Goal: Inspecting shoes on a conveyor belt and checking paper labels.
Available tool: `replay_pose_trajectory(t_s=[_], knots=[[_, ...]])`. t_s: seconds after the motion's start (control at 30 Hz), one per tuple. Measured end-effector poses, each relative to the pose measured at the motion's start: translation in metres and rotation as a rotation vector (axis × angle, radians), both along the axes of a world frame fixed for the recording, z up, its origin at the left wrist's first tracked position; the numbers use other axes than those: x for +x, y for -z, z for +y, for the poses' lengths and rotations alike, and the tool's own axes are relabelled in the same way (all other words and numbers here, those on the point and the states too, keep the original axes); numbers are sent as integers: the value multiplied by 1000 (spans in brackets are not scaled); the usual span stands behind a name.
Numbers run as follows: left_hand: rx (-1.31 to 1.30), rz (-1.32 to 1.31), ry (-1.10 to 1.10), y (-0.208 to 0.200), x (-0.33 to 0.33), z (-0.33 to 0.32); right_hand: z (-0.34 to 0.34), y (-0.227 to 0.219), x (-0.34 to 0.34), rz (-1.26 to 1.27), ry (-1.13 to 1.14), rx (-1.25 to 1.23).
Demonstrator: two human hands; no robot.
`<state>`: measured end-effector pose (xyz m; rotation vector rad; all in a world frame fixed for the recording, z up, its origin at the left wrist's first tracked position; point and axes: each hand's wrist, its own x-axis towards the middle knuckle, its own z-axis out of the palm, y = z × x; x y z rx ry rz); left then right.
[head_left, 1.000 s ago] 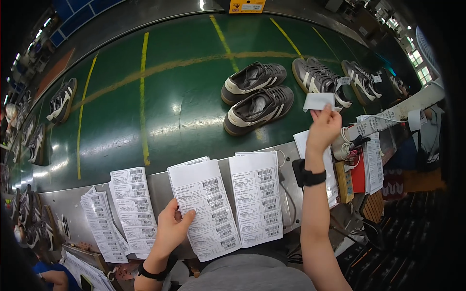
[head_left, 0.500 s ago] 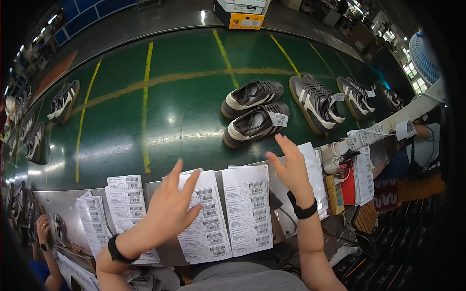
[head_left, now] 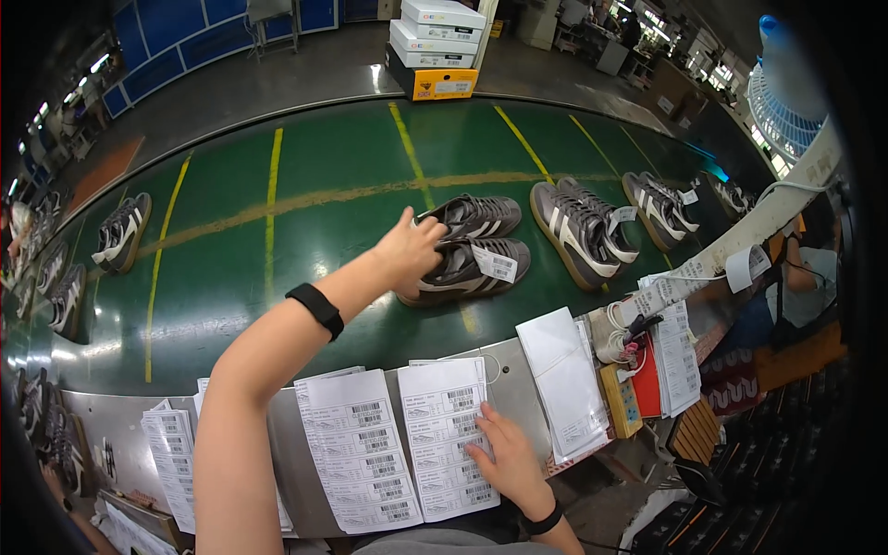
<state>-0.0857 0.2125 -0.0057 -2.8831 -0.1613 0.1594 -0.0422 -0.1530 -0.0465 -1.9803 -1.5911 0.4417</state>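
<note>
On the green conveyor belt lies a pair of grey and white sneakers (head_left: 486, 268), side by side with toes to the right. A white barcode tag (head_left: 497, 263) sits on the nearer shoe. My left hand (head_left: 409, 248) reaches across to their heel ends, its visible fingers apart over the collars; the thumb is hidden and I cannot see a firm hold. My right hand (head_left: 507, 455) rests, fingers spread, on the right edge of a sheet of barcode labels (head_left: 444, 435). Beside that sheet lies another label sheet (head_left: 356, 453).
More tagged sneakers (head_left: 585, 231) stand on the belt to the right, others (head_left: 122, 231) at the left. Blank-looking white papers (head_left: 562, 379), a power strip (head_left: 620, 402) and a slanted post (head_left: 721, 245) are at right. Shoe boxes (head_left: 435, 51) stack beyond the belt. Another person's hand shows lower left.
My left hand has moved forward from above the label sheets to the sneakers' heels. My right hand has come back from near the shoes down onto a label sheet. The view has tilted up.
</note>
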Motion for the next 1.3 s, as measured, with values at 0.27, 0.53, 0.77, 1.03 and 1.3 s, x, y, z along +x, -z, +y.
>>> replay_pose_trajectory(t_s=[0.27, 0.53, 0.77, 1.03, 1.3], knots=[[13, -101, 144, 45, 4, -7, 10, 1, -6, -120, -26, -82], [-93, 66, -26, 32, 25, -21, 6, -2, -15, -226, -37, -70], [-585, -508, -241, 5, -87, 25, 18, -14, -4, -78, -78, 235], [-119, -200, -1534, 21, -406, 154, 70, -32, -9, -191, -46, 3], [143, -284, -1789, 7, -551, 218, 117, -33, -6, -294, 22, -160]])
